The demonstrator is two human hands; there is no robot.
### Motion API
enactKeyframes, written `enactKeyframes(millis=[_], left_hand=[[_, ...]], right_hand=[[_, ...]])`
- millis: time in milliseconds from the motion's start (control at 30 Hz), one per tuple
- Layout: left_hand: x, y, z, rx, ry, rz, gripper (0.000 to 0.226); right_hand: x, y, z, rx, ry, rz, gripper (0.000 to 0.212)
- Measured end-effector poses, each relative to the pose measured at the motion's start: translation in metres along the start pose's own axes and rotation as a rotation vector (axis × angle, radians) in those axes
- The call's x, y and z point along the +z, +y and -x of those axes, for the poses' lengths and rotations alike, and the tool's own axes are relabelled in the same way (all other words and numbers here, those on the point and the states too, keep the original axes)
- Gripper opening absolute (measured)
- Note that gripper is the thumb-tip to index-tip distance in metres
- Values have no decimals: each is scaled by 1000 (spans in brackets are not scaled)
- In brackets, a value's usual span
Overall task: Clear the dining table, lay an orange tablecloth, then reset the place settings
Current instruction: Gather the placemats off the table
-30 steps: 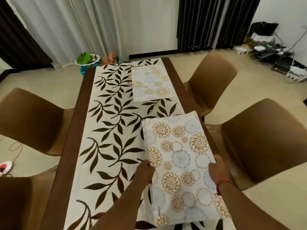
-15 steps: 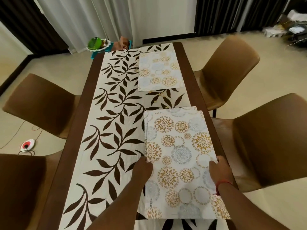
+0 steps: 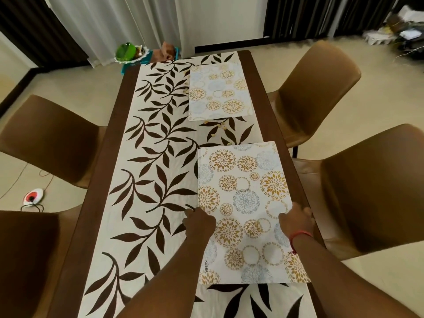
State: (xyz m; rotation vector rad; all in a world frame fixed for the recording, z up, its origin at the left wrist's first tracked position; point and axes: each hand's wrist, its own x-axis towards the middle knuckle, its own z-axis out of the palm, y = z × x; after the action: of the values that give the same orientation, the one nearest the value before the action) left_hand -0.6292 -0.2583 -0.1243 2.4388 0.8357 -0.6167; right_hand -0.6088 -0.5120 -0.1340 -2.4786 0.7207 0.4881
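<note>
A floral placemat (image 3: pixel 245 191), with another edge showing just under it, lies on the near right of the dark wooden table (image 3: pixel 98 171). My left hand (image 3: pixel 199 222) grips its left edge and my right hand (image 3: pixel 297 218) grips its right edge. A second floral placemat (image 3: pixel 219 91) lies farther up the right side. A cream runner with brown leaves (image 3: pixel 156 157) covers the table's middle. Small crumbs (image 3: pixel 220 126) are scattered between the two mats.
Two brown chairs stand on the right (image 3: pixel 314 88) (image 3: pixel 371 191) and two on the left (image 3: pixel 48 138) (image 3: pixel 25 260). Beyond the far end sit a green bowl (image 3: pixel 125 51) and other items on a teal stand. A white and red device (image 3: pixel 33 197) lies on the floor.
The near placemat has come down flat onto the table and slid slightly toward the near edge. My view has tilted further down over the table.
</note>
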Motion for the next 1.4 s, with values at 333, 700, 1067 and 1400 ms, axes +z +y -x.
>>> enactKeyframes(millis=[333, 700, 1067, 1400], left_hand=[[-2, -15, -5, 55, 16, 288, 26], [-2, -21, 40, 126, 159, 563, 24], [-24, 16, 89, 337, 150, 679, 33], [-8, 92, 156, 554, 8, 787, 36]], right_hand=[[11, 8, -6, -3, -25, -295, 55], [1, 14, 22, -92, -15, -473, 37], [-74, 44, 70, -154, 122, -597, 29], [-150, 119, 76, -158, 283, -695, 41]])
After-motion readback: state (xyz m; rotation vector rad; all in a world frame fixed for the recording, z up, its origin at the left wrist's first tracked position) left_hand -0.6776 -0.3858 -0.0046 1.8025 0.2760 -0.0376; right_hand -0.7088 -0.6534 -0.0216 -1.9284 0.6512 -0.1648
